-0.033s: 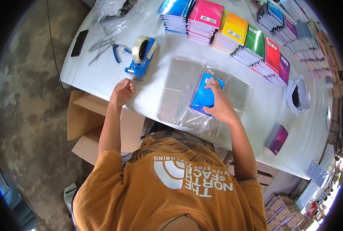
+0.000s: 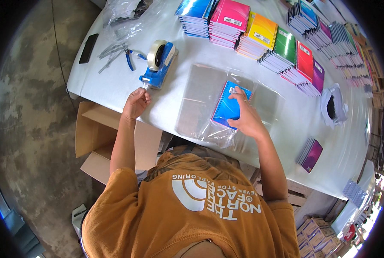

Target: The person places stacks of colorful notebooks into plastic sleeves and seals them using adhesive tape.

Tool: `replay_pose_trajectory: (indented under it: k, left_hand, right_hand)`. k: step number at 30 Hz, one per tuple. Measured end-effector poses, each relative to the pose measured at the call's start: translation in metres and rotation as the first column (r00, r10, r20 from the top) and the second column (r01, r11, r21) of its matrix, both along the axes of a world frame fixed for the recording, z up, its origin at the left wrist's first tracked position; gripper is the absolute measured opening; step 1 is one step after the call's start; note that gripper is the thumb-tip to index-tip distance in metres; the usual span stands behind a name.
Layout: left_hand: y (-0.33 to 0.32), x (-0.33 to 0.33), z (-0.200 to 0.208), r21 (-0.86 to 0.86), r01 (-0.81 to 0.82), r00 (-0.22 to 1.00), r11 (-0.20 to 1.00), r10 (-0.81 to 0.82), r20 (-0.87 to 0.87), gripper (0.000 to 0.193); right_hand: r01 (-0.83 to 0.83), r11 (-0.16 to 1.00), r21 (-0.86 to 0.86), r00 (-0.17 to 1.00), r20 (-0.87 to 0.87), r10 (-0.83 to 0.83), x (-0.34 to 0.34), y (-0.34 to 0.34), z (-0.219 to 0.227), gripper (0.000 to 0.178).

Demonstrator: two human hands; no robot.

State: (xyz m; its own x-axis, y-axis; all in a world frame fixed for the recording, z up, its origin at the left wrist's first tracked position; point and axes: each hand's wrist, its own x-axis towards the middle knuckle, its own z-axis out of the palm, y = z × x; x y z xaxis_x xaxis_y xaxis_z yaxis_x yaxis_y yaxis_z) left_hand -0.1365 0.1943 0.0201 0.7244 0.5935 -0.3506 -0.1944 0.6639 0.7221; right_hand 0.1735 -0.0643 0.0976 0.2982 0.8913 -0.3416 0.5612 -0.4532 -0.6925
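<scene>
The blue spiral notebook (image 2: 227, 107) lies near the middle of the desk (image 2: 114, 81), partly inside a clear plastic sleeve (image 2: 200, 99) that spreads flat around it. The right hand (image 2: 246, 120) rests on the notebook's 4 o'clock corner, fingers loosely spread and pressing it down rather than closing around it. At 9 o'clock from the notebook, the left hand (image 2: 136, 103) is pinched narrow on what looks like the free end of tape (image 2: 145, 86) at the cutter of the blue tape dispenser (image 2: 159, 64). The step in hand appears to be drawing tape to close the sleeve; the next move would call for a clean pull and tear while the right hand keeps the notebook from sliding. Bare desk between dispenser and sleeve gives room to carry the strip across. Stacks of coloured notebooks (image 2: 261, 34) crowd the 12 o'clock side, pliers (image 2: 128, 58) lie beyond the dispenser, and the near desk edge at 6 o'clock is close, with an open cardboard box (image 2: 93, 133) below.
</scene>
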Motion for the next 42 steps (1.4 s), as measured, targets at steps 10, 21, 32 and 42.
replay_pose_trajectory:
  k: [10,21,32,42]
  left_hand:
    - [-0.029,0.105,0.130,0.778,0.038,0.902,0.627,0.313,-0.296,0.015]
    - [-0.095,0.235,0.112,0.066,0.970,0.136,-0.234,0.297,-0.945,0.049]
    - [-0.137,0.193,0.039,0.629,0.435,0.901,0.645,-0.304,-0.311,0.074]
    - [-0.164,0.196,0.060,0.963,0.099,0.934,0.249,0.311,-0.176,0.039]
  right_hand:
    - [0.008,0.994,0.107,0.998,0.067,-0.016,0.006,-0.007,-0.004,0.080]
    - [0.017,0.999,0.049,0.994,0.108,-0.023,0.013,-0.005,-0.005,0.109]
    - [0.653,0.566,0.504,0.677,-0.723,-0.138,-0.010,-0.013,-0.067,0.093]
    - [0.637,0.348,0.688,0.749,-0.445,-0.492,-0.023,0.030,-0.018,0.032]
